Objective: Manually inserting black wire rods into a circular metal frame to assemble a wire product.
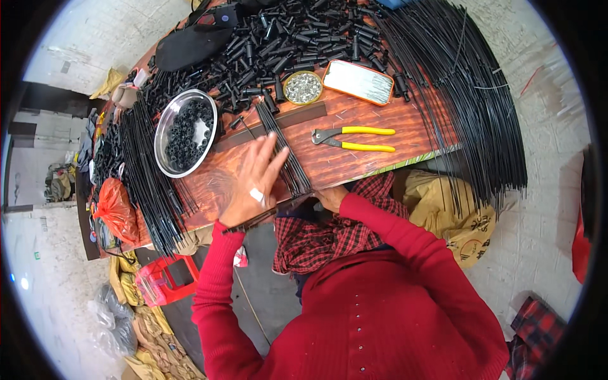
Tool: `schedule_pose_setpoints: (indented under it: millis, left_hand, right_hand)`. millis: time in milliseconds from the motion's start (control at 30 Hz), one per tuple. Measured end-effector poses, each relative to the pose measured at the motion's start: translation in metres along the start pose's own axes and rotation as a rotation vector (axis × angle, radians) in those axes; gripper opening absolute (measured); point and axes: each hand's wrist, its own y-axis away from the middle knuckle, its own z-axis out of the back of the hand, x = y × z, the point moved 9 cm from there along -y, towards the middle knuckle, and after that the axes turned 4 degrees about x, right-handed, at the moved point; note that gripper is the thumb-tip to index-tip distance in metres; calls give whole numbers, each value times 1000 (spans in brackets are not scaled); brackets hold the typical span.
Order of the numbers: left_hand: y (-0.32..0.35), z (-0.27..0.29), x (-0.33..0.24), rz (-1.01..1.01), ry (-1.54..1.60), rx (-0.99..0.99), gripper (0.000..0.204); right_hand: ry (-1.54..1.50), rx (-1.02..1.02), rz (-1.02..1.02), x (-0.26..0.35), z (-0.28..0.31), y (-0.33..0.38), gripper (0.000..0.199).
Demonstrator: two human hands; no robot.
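Note:
My left hand is open over the near edge of the table, fingers spread, with a white strip on it. Beside its fingertips lies a small bundle of thin black rods, slanting from a dark wooden bar toward my lap. My right hand is at the table edge by the near ends of these rods. Its fingers are bent together and partly hidden; what they hold I cannot make out. To the right of the bundle lie end-cutting pliers with yellow handles.
A metal bowl holds black rings. Behind are a heap of black tubular parts, a round tin of small metal pieces and an orange-rimmed tray of pins. Long black rods overhang the right edge; more rods lie left.

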Motion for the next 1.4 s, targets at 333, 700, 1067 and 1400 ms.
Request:
schedule_pose_setpoints:
  millis: [333, 700, 1067, 1400]
  left_hand:
    - [72, -32, -16, 354, 17, -175, 104]
    - [68, -9, 2, 383, 109, -260, 37]
    - [34, -17, 38, 863, 268, -208, 28]
    - [56, -40, 51, 990, 831, -423, 15]
  right_hand:
    - [84, -170, 1, -27, -2, -6, 39]
    - [696, 288, 85, -14, -27, 6, 40]
    - [-42, -17, -5, -6, 3, -9, 39]
    - [689, -36, 324, -6, -44, 14, 43]
